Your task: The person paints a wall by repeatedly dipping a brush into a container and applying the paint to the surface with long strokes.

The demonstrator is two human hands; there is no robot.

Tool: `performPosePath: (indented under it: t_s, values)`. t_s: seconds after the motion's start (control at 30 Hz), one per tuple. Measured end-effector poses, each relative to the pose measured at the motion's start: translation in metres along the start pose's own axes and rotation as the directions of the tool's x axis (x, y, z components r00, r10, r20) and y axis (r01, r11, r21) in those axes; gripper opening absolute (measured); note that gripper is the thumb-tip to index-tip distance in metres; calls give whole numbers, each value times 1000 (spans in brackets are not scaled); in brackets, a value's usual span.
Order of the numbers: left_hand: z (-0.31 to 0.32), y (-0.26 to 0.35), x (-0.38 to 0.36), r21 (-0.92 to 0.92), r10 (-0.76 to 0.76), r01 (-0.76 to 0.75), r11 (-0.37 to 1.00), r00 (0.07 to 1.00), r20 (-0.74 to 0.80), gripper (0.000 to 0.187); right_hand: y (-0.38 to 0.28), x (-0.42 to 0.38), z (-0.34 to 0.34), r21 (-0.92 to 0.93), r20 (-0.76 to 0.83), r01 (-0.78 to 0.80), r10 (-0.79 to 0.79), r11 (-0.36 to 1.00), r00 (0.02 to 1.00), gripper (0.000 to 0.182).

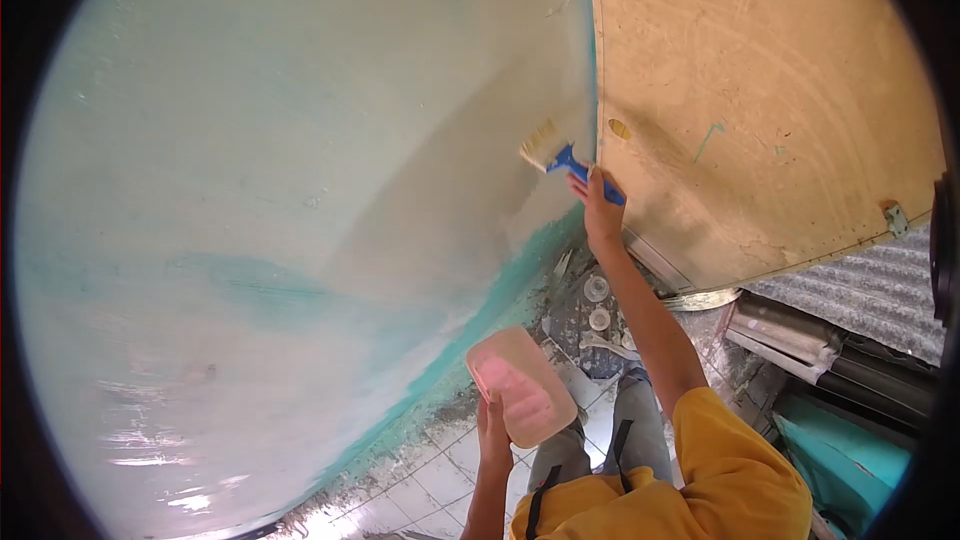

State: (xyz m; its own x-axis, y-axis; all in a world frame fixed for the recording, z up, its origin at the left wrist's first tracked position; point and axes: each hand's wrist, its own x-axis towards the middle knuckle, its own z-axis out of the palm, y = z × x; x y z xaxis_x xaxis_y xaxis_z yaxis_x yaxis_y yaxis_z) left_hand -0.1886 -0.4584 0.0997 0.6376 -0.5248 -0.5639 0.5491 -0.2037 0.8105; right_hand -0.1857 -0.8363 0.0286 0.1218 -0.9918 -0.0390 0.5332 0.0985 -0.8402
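My right hand [601, 202] is closed round the blue handle of a paintbrush [566, 155]. Its pale bristles point up and left, close over the large curved panel [300, 160], which is greyish white with turquoise along its lower edge. Lower down, my left hand [494, 430] grips the near edge of a rectangular plastic tub [555, 408]. The tub is tilted, and a pink substance lies in it. My left fingertips are partly hidden by the tub's edge.
A tan board [770, 110] stands to the right, its edge meeting the panel. Small white containers [597, 288] sit on a dark, spattered surface near my feet. Corrugated sheeting [860, 295] and a turquoise piece [840, 460] are at right. White tiles [445, 475] cover the floor.
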Motion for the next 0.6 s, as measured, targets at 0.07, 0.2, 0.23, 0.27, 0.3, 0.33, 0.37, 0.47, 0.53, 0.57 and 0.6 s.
performPosePath:
  t_s: [0.07,0.2,0.23,0.27,0.3,0.33,0.37,0.47,0.53,0.57,0.6]
  values:
    - [-3,-2,0,12,-23,24,1000,1000,-16,60,37,6,-22,-92,-26,-66,64,994,998,34]
    - [-1,4,-4,4,-17,17,1000,1000,25,60,55,16,-37,-179,-106,-203,186,963,977,31]
    - [-2,3,-3,16,-8,8,1000,1000,27,60,40,18,-28,-181,-116,-198,178,963,977,31]
    - [-2,3,-4,27,-2,2,1000,1000,27,59,24,18,-20,-186,-128,-194,172,963,977,30]
    - [-1,3,-4,26,-3,2,1000,999,32,59,-1,15,-3,-140,-85,-148,137,979,987,30]
    - [0,3,-3,29,0,-1,1000,999,35,59,-31,12,18,-92,-43,-101,98,991,994,31]
    - [0,4,-3,35,-1,0,999,999,35,58,-62,5,37,-91,-45,-101,97,991,994,31]
    - [-6,0,-1,35,-6,5,999,999,50,59,-110,-8,64,39,34,51,-53,998,998,33]
    - [-6,2,-2,28,-2,1,1000,999,42,59,-111,-9,62,132,72,69,-79,989,994,35]
    - [-5,2,-3,20,3,-4,1000,999,32,60,-100,-8,55,135,72,68,-78,989,994,35]
    - [-6,3,-4,22,4,-5,1000,1000,30,60,-75,-5,43,113,53,50,-56,992,997,34]
